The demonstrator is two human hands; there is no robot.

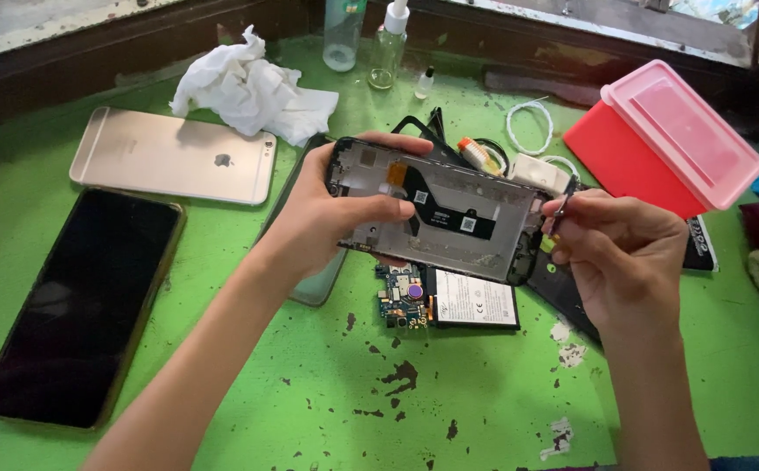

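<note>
My left hand [323, 214] grips the left end of an opened phone frame [475, 205], held level above the green table with its grey inner side and a black flex part facing up. My right hand [623, 249] pinches a thin metal tool [561, 212] whose tip touches the frame's right end. Under the frame lie a circuit board [401, 298] and a battery with a white label [475, 301].
A gold phone [170, 157] lies face down at the left, with a large dark-screened phone [83, 305] below it. Crumpled white tissue [248, 87], clear bottles [386, 48], a white cable [529, 126] and a red box with a pink lid [671, 139] sit behind.
</note>
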